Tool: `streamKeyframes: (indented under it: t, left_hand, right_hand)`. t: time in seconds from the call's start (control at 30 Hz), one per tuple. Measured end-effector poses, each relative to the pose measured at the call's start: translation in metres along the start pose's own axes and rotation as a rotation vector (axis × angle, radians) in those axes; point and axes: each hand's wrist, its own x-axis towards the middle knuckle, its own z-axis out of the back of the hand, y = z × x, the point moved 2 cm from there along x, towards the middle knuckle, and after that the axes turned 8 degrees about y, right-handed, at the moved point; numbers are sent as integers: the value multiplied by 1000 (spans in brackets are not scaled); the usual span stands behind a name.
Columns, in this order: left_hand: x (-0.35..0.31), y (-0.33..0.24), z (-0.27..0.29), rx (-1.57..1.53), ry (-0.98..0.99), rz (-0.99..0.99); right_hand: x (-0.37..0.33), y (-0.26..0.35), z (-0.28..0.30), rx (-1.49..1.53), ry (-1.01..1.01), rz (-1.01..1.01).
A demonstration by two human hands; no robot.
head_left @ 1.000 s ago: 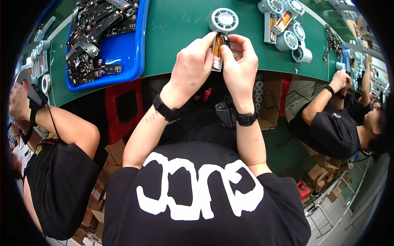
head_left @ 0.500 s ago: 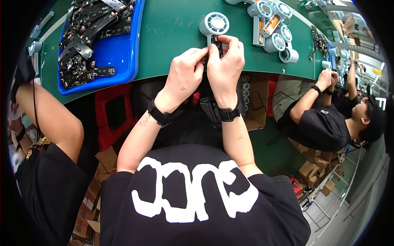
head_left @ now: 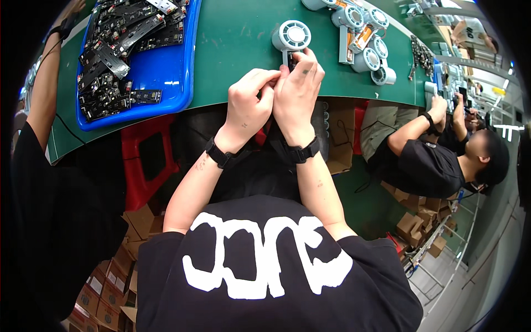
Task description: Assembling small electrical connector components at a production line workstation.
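Note:
A pale blue handheld fan [head_left: 293, 36] with a round slotted head lies over the green table in front of me, its handle pointing toward me. My right hand [head_left: 298, 91] is closed around that handle, covering most of it. Between its fingers a bit of black circuit board [head_left: 293, 58] shows in the handle. Close against it, my left hand [head_left: 250, 99] is closed in a pinch near the handle's lower end. Its fingertips are partly hidden, so what they grip cannot be made out.
A blue tray [head_left: 178, 83] heaped with black circuit boards [head_left: 113, 61] stands at the left on the green table [head_left: 232, 33]. Several more fans [head_left: 365, 58] lie at the right. A co-worker [head_left: 431, 155] sits further right, another person's arm [head_left: 47, 83] reaches in at left. A red stool [head_left: 135, 166] stands below.
My right hand has turned and closed further over the handle, hiding more of the circuit board. My left hand has shifted slightly. At left, the neighbour's arm has moved forward over the table.

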Motion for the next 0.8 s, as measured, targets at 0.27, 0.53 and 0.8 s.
streamKeyframes:
  t: [0.27,0.53,0.8]
  left_hand:
    - [-7,2,2,-114,-42,-38]
    - [-1,-2,1,-11,41,-41]
    - [2,-3,-9,391,160,-182]
  right_hand:
    - [0,-9,8,252,195,-38]
    - [-8,-43,37,714,397,-424]
    - [2,-49,35,924,525,-595]
